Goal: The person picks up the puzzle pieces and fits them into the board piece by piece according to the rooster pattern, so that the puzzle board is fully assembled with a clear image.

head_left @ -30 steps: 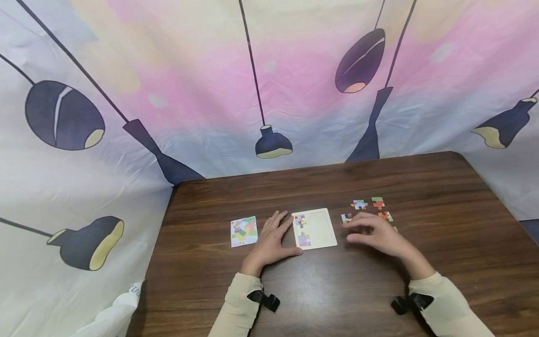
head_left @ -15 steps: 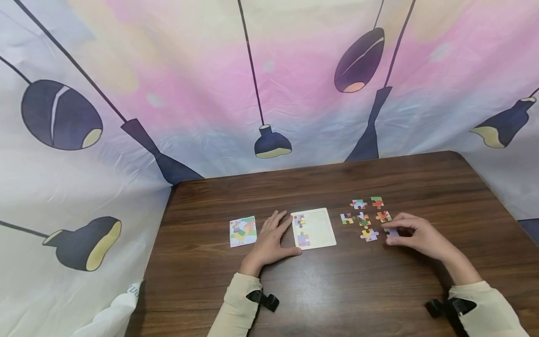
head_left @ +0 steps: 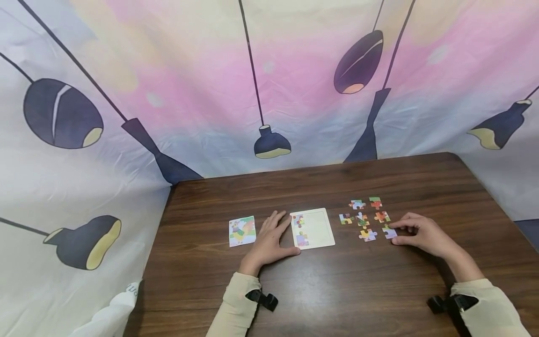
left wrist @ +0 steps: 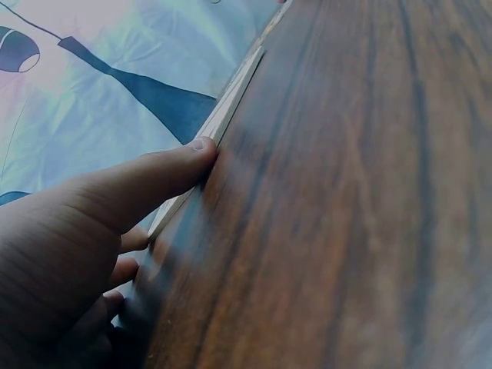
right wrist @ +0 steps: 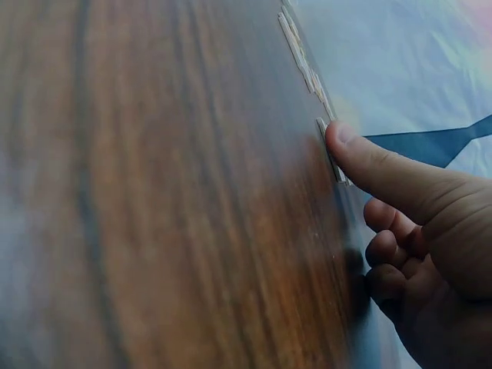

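A white puzzle board (head_left: 317, 228) with a raised border lies mid-table, two jigsaw pieces set along its left side. My left hand (head_left: 269, 241) rests flat beside it with fingers spread; the thumb presses the board's near edge, as the left wrist view (left wrist: 207, 146) also shows. My right hand (head_left: 425, 236) is at the right end of a group of loose pieces, thumb and index finger at the edge of a purple and green puzzle piece (head_left: 389, 232), pinching it. In the right wrist view the thumb (right wrist: 350, 142) touches that piece's side, and the other fingers are curled.
Several loose puzzle pieces, among them a yellow and purple one (head_left: 367, 235) and a red and green one (head_left: 375, 202), lie right of the board. A small picture card (head_left: 242, 231) lies left of the left hand. A printed cloth (head_left: 202, 93) hangs behind the brown table (head_left: 236, 192).
My right hand has moved right, from over the left loose pieces to the purple and green piece, and shifted slightly to uncover it. My left hand has stayed at the board.
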Tool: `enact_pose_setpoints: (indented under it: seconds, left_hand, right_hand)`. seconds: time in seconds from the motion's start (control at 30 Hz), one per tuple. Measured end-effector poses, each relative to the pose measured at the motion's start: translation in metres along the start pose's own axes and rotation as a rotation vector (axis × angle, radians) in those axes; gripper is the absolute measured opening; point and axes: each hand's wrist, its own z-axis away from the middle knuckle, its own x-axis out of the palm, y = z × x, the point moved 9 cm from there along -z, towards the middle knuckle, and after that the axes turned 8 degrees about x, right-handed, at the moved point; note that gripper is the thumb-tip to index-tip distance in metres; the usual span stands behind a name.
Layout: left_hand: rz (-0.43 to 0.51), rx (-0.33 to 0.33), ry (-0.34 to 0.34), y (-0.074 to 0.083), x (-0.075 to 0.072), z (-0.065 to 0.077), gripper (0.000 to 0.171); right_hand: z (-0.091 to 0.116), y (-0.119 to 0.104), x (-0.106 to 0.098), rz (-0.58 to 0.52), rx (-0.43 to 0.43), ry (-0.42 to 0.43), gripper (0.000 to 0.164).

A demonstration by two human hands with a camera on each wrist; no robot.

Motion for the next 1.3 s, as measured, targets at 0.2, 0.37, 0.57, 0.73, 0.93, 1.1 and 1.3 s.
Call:
enact_pose_setpoints:
  seconds: [0.2,0.37,0.57,0.73,0.93,1.1,1.3]
  left_hand:
    - [-0.007,0.005,0.005,0.0007,-0.0008,-0.0009,0.097]
    - [-0.011,-0.004,-0.003,0.0006,-0.0002,-0.0012,0.097]
    - [-0.021,0.009,0.007,0.0023,-0.001,-0.0016,0.097]
    - [-0.03,0.0,0.005,0.0002,0.0014,-0.0001,0.097]
    - [-0.017,-0.018,-0.002,-0.0025,0.0033,0.0025,0.097]
    - [-0.01,-0.018,-0.005,-0.002,-0.0001,0.0034,0.097]
    - [-0.013,-0.009,-0.025,-0.0004,-0.0002,0.0011,0.097]
  right_hand:
    - [-0.001,-0.0014,-0.001,0.0,0.008,0.015,0.027]
    - [0.0003,-0.0023,-0.0021,0.019,0.008,0.013,0.029]
    - [0.0023,-0.0034,-0.0025,0.048,0.022,0.002,0.031]
    - [0.0054,-0.0044,-0.0002,0.05,-0.006,0.016,0.027]
    - [0.0068,-0.0067,0.0006,0.054,-0.063,0.063,0.025]
    - [0.0053,-0.0086,0.0033,0.072,-0.061,0.077,0.025]
    - [0.006,-0.0087,0.0029,0.076,-0.029,0.092,0.024]
